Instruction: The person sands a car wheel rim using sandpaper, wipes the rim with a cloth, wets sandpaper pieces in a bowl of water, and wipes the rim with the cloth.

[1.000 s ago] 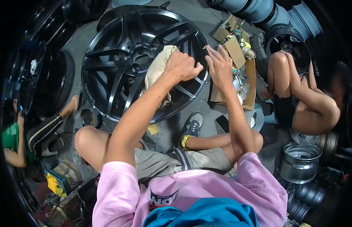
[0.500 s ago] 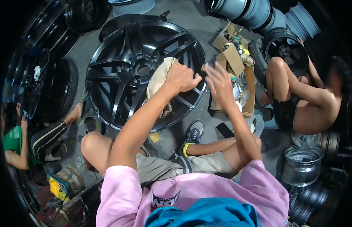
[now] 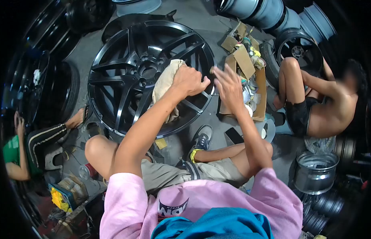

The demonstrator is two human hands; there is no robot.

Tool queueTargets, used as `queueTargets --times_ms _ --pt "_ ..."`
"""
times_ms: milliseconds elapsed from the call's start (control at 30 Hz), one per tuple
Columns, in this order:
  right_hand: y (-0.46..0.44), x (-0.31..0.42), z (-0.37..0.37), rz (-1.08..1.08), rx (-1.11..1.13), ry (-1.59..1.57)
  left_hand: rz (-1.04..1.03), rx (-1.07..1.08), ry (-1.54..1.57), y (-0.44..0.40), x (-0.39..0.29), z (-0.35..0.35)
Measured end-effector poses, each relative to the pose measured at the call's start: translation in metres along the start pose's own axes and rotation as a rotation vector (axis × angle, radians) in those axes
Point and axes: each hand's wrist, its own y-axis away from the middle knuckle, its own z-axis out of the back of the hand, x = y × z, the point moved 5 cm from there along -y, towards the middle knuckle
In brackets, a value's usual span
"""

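Note:
A large dark alloy wheel rim [image 3: 113, 79] with split spokes lies face up on the floor before me. My left hand [image 3: 188, 81] is closed on a beige cloth [image 3: 163, 85], which drapes over the spokes right of the hub. Its thumb points to the right. Beside the rim's right edge, my right hand [image 3: 230, 88] is raised with its fingers stretched out and slightly apart. A small tan bit shows by its fingertips; what it is I cannot make out.
An open cardboard box [image 3: 259, 95] of cans and odds and ends stands at right, near a dark phone [image 3: 233, 136]. One person sits at right with a black rim [image 3: 297, 51]; another sits at left. A silver rim [image 3: 317, 171] stands at lower right. A tape roll [image 3: 267, 131] lies near my knee.
The whole view has shifted slightly left. My right hand's fingers, smeared before, now show more clearly. My left hand stays on the cloth. The person at left has moved an arm.

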Motion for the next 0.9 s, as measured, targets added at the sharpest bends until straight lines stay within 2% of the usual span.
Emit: queueTargets --times_ms 67,300,367,467,600,767,900 --pt "-0.027 -0.011 -0.005 0.008 -0.035 -0.009 0.003 0.004 -0.004 0.000 0.001 0.000" --pt "0.017 0.013 0.005 -0.012 0.011 0.017 -0.036 -0.061 0.015 0.001 0.002 -0.003" --pt "0.001 0.004 0.005 -0.024 0.000 0.015 -0.002 0.005 -0.013 -0.001 0.002 -0.002" --pt "-0.028 -0.006 -0.006 -0.014 -0.033 0.058 -0.009 -0.005 -0.016 0.000 0.001 -0.004" --pt "0.003 0.009 0.001 -0.062 -0.063 0.010 -0.027 -0.065 -0.003 0.000 0.002 -0.003" --pt "-0.022 0.004 -0.001 -0.038 -0.065 0.097 0.003 -0.012 -0.037 -0.001 0.000 -0.005" --pt "-0.013 0.012 -0.003 -0.064 -0.050 0.099 -0.041 -0.067 -0.001 -0.001 0.004 -0.003"
